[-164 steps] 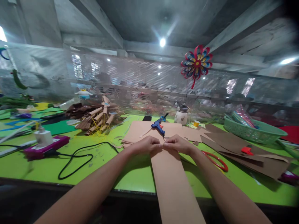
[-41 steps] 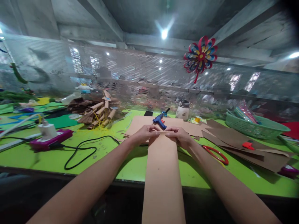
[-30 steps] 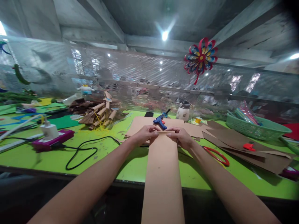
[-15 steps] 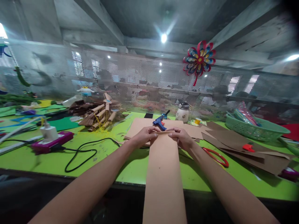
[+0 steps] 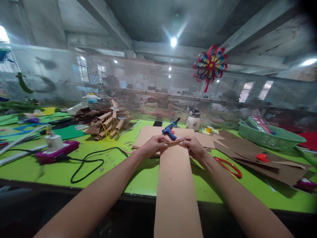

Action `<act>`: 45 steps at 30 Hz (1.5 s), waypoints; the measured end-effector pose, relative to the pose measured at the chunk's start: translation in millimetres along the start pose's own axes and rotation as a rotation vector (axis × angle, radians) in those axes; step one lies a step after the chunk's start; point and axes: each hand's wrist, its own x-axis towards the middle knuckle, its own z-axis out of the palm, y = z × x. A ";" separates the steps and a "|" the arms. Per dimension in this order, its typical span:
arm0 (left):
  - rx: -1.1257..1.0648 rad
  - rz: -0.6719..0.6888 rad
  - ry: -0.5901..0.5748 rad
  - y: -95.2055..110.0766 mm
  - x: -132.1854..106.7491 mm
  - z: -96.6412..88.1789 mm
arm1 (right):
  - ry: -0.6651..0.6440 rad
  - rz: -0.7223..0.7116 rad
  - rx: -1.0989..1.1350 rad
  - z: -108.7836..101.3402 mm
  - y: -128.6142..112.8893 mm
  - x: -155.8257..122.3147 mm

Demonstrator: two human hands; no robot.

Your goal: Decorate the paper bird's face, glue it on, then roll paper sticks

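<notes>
A long strip of tan kraft paper (image 5: pixel 176 185) runs from my hands toward me and hangs past the table's front edge. Its far end is folded over in a narrow band. My left hand (image 5: pixel 155 145) pinches that fold at its left corner, and my right hand (image 5: pixel 192 146) pinches it at the right, thumbs on the near side. Just beyond the fold lies a blue glue gun (image 5: pixel 169 131), resting on flat tan paper sheets (image 5: pixel 146 134). The undersides of my fingers are hidden.
Red-handled scissors (image 5: pixel 229 167) lie right of my right arm, near brown paper sheets (image 5: pixel 250 155) and a green basket (image 5: pixel 272 135). At left are a purple power strip (image 5: pixel 56 152), a black cable (image 5: pixel 86 160) and bundled paper pieces (image 5: pixel 106 124). Behind stands a lidded jar (image 5: pixel 193 121).
The folded band at the strip's far end now shows more plainly, turned toward me. The strip's near part has shifted slightly right; both hands keep their pinch.
</notes>
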 end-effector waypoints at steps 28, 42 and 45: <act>0.177 0.186 0.008 -0.5 3.2 -0.7 | -0.022 -0.081 -0.106 -1.9 2.2 -0.4; 0.469 0.206 -0.011 -4.2 6.3 -4.0 | -0.110 -0.050 -0.106 7.9 -1.7 -8.0; 0.477 0.184 -0.031 -4.3 5.9 -5.0 | -0.072 -0.077 -0.196 4.2 0.6 -4.8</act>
